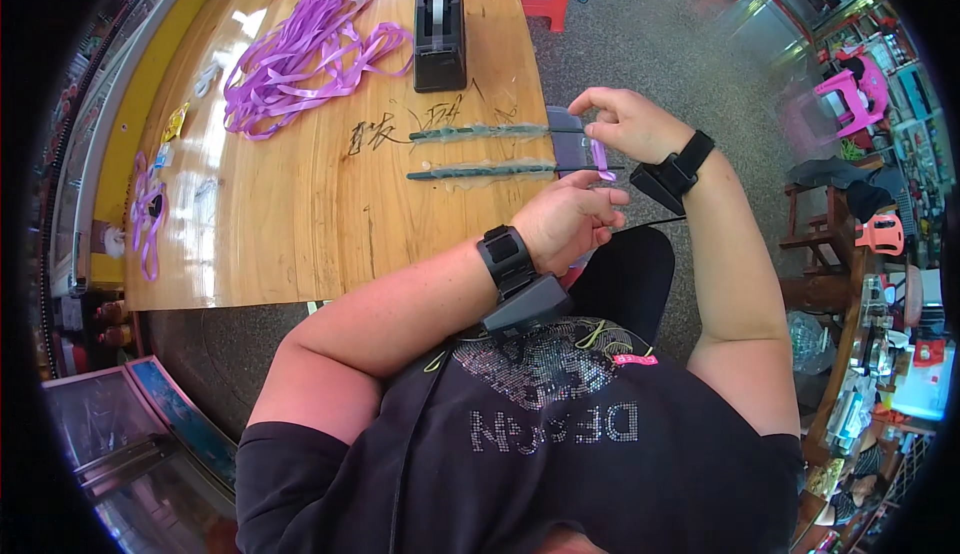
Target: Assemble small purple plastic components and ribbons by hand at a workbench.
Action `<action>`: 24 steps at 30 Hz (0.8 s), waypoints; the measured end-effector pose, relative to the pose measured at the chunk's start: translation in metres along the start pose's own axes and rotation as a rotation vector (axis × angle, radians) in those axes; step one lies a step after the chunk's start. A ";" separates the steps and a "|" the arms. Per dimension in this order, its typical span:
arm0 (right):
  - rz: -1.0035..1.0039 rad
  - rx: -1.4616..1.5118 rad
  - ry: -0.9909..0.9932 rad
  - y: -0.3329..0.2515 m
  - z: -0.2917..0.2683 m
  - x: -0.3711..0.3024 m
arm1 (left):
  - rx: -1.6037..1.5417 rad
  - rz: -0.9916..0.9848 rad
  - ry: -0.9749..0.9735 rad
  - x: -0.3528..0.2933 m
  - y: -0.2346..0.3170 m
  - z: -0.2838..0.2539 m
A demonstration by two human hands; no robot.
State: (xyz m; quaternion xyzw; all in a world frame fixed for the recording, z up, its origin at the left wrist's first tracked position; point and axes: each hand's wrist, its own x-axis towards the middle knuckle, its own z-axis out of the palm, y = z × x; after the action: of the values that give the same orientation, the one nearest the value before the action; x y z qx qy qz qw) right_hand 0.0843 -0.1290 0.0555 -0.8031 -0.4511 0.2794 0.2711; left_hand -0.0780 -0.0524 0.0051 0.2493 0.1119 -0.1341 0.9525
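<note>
**1 Purple Strip [600,157] by 2 Dark Rods [480,170]**

There are 2 hands, 2 rods, 1 strip, 1 big pile of purple ribbon [300,64], 1 small purple bunch [148,214] and 1 black tape holder [440,34]. Each wrist has 1 black strap [515,264], so that makes 2.

The strip is thin, smooth and shiny. It is past the right edge of the table [330,214], at the ends of the rods, and it touches the rod nearer the person. The rods lie side by side, apart, with cloudy, lumpy stuff along them.

The right hand [640,126] is at the far end of the strip, with its fingers bent. I cannot tell if they pinch it. The left hand [555,224] is at the near end. Its fingers curl, and I cannot tell if they hold anything.
</note>
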 end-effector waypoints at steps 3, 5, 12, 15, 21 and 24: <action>-0.034 -0.013 -0.039 -0.008 0.000 -0.002 | -0.002 0.004 0.004 0.000 0.000 0.000; -0.060 0.136 -0.082 -0.015 -0.002 -0.004 | -0.006 0.005 0.006 -0.001 0.000 0.001; -0.025 -0.007 -0.085 0.000 0.001 0.003 | -0.005 0.000 0.021 -0.001 0.000 0.001; -0.015 -0.111 -0.035 0.004 0.002 0.003 | -0.005 -0.002 0.017 0.000 0.000 0.000; -0.016 -0.211 0.026 0.009 0.004 0.006 | 0.001 0.002 0.010 0.000 0.000 0.000; -0.013 -0.214 0.036 0.010 0.004 0.006 | 0.004 -0.002 0.013 0.000 0.001 0.002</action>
State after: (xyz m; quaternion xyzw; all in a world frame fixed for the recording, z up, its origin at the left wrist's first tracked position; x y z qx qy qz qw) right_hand 0.0900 -0.1271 0.0449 -0.8293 -0.4787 0.2136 0.1937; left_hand -0.0778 -0.0528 0.0073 0.2519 0.1180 -0.1335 0.9512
